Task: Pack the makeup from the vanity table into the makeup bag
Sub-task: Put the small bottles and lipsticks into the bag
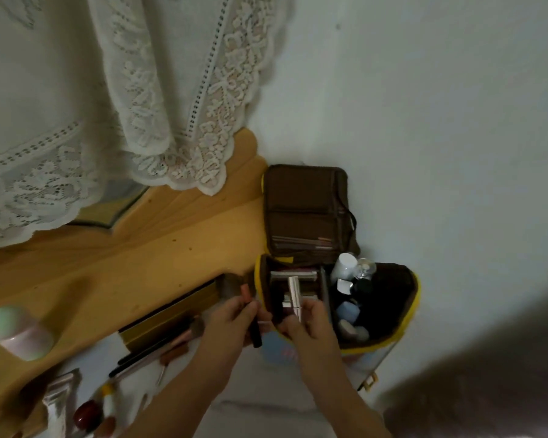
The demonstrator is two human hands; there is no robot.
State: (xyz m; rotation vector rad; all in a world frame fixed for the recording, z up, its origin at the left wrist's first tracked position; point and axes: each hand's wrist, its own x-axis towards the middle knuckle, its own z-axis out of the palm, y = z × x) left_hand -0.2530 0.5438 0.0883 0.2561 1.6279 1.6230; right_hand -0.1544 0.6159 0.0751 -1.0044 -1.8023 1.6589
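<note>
Head view, wide angle, looking down. The makeup bag [393, 314] is seen at centre right of the frame, its lid [304, 210] folded back against the wall so both compartments are left accessible; brushes are slotted into the lid's sleeves. The right-hand compartment is already filled with bottles and jars [350, 279], standing upright, probably to save room. The right hand [307, 324] is closed around a pale slim tube [295, 295], held upright over the left compartment, apparently to be dropped in end-first. The left hand [234, 314] is curled around a dark pencil-like stick [256, 335] and a pinkish item [246, 292], just beside the bag's near-left corner, presumably queued for the same compartment. Unpacked makeup is noted at lower left: long brushes [152, 349], a reddish round compact [87, 414], a silvery tube [57, 396]. The vanity table [171, 241] is of yellow wood. A mint-and-pink rounded object [16, 333] stands at left edge. A lace cloth [140, 105] is draped over the upper left; a plain pale wall [440, 121] fills the right.
</note>
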